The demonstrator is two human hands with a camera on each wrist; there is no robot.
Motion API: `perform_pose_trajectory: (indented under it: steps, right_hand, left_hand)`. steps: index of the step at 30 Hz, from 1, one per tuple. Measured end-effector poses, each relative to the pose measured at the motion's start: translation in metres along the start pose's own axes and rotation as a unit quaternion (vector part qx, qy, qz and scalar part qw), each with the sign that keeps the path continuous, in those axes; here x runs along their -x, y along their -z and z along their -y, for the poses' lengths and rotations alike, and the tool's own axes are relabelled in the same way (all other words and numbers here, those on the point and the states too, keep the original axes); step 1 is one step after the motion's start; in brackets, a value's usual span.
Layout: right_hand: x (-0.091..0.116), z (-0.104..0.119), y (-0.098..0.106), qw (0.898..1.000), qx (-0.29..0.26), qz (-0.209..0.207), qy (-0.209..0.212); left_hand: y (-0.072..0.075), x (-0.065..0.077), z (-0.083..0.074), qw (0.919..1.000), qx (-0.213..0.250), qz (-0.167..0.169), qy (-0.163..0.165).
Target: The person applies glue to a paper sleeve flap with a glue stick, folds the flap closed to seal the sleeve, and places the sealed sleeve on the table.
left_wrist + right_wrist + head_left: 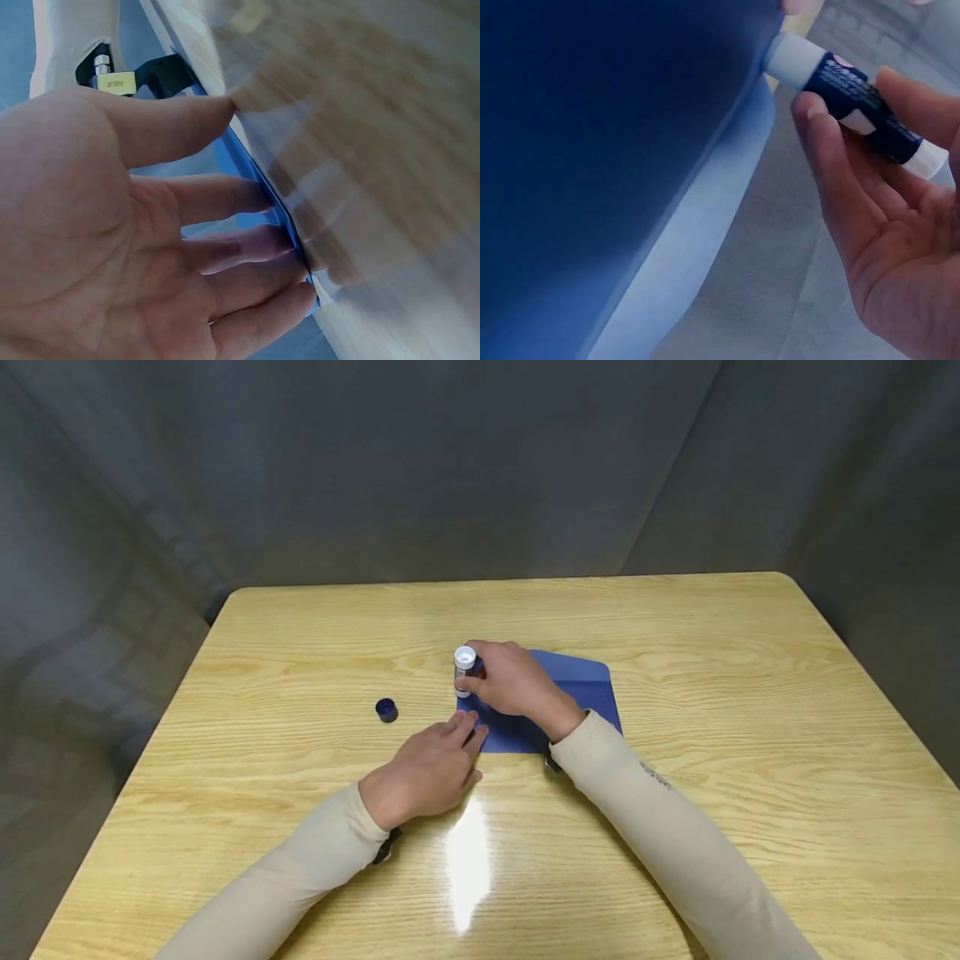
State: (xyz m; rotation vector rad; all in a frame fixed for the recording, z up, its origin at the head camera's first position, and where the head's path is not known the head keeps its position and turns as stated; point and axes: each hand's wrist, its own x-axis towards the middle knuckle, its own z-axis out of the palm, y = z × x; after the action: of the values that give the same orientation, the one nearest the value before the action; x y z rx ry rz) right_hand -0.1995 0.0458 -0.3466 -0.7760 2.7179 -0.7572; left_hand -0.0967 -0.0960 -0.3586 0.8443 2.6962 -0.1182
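A blue envelope (517,737) lies on the wooden table, its lighter flap (573,667) folded out at the far side. My right hand (513,677) grips a glue stick (859,112) between thumb and fingers. The stick has a dark blue label and white ends, and stands upright over the envelope's left part. In the right wrist view its white end meets the envelope (615,150) near the fold. My left hand (427,772) rests with extended fingers (255,289) on the envelope's near left corner. No thing is in its palm.
A dark blue cap (386,710) sits on the table (300,652) left of the envelope, beyond my left hand. Grey curtains (450,468) hang behind the table's far edge and along its sides.
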Motion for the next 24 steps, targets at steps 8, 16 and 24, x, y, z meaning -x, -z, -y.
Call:
perform_pose_trajectory:
  steps: [8, 16, 24]
  right_hand:
    - [0.001, -0.001, -0.001, 0.999, 0.037, -0.020, -0.002]
    - [0.004, -0.008, 0.004, 0.999, 0.041, -0.012, -0.017]
    - [0.011, -0.017, 0.011, 0.999, 0.043, -0.013, -0.028]
  left_hand:
    - [0.001, 0.001, -0.002, 1.0000, 0.000, 0.008, 0.006]
    - [0.000, 0.001, -0.004, 0.9999, 0.005, 0.007, 0.009]
    - [0.000, 0.000, -0.005, 0.9997, 0.010, 0.010, 0.018]
